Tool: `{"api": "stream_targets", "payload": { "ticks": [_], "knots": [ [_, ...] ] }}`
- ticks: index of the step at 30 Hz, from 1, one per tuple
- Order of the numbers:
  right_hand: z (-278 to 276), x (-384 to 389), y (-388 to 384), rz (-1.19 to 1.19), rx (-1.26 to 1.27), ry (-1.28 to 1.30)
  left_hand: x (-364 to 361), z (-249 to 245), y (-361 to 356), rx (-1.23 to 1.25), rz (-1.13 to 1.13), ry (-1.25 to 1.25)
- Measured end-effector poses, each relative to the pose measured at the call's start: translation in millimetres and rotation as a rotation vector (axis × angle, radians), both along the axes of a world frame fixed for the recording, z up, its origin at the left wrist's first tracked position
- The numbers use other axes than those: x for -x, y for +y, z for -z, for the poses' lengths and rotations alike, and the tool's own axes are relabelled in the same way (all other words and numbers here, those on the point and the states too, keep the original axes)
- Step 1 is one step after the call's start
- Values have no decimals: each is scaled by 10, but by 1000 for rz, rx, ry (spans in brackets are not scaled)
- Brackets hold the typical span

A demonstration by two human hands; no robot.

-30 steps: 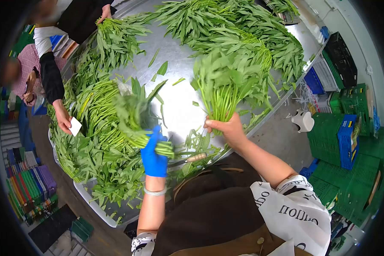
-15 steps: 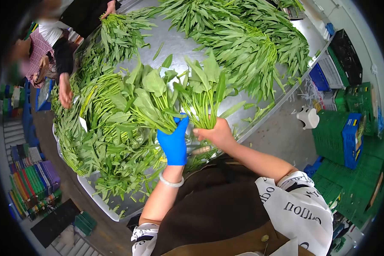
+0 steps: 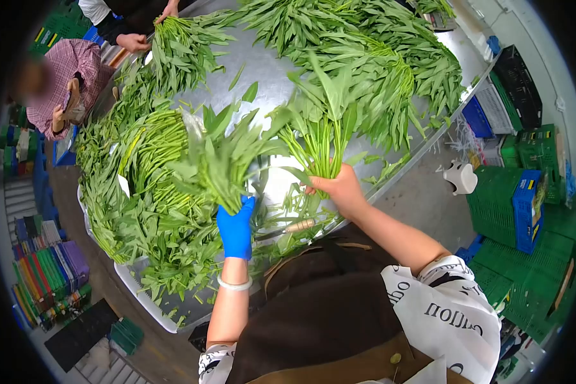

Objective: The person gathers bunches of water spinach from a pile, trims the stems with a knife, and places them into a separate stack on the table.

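My left hand (image 3: 235,229), in a blue glove, is closed around the stems of a bunch of water spinach (image 3: 221,169); its leaves are blurred by motion. Bare, my right hand (image 3: 340,192) grips a second bunch of water spinach (image 3: 323,137) by its stems, leaves pointing up and away from me. Both bunches are held above the metal table (image 3: 237,48). Below and between my hands lies a tool with a wooden handle (image 3: 299,225), partly among loose leaves. A large heap of water spinach (image 3: 153,144) spreads to the left of my left hand.
More bunches (image 3: 365,70) lie across the far right of the table. At the upper left, a co-worker's hand (image 3: 133,43) is beside another bunch; a person in a checked shirt (image 3: 77,70) stands nearby. Green crates (image 3: 502,198) are stacked on the right, beyond the table edge.
My hands have moved apart: the left toward me and leftward, the right a little right and upward, each with its bunch. The co-worker's lower hand has moved up toward their bunch.
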State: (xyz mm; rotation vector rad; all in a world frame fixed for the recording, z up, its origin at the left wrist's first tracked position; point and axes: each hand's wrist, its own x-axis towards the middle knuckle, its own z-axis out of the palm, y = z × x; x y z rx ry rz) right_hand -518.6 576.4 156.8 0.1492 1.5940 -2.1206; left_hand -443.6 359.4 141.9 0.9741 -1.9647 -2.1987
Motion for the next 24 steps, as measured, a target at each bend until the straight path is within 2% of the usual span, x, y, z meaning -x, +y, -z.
{"api": "stream_targets", "payload": {
  "ticks": [2, 6, 10, 13, 14, 17, 18, 21, 24],
  "knots": [
    [-14, -45, -25, 20, -20, 20, 22, -122, 97, -350, -113, 65],
    [-40, -143, -129, 43, 20, 48, 10, 56, 217, -707, -125, 77],
    [111, -211, -177, 38, -51, 38, -71, 267, 323, -781, 3, 65],
    [305, -279, -244, -94, -128, -94, -118, 411, 390, -883, 10, 24],
    [324, -322, -251, -128, -135, -216, -189, 574, 341, -857, 83, -48],
    [339, -373, -291, -164, -106, -301, -240, 557, 334, -953, 138, -80],
    [383, -359, -294, -170, -70, -189, -229, 484, 351, -975, 131, -63],
    [422, -307, -250, -190, -79, -144, -230, 498, 363, -767, 86, -76],
    [427, -261, -225, -176, -133, -110, -170, 459, 311, -808, 97, -74]
  ]
}}
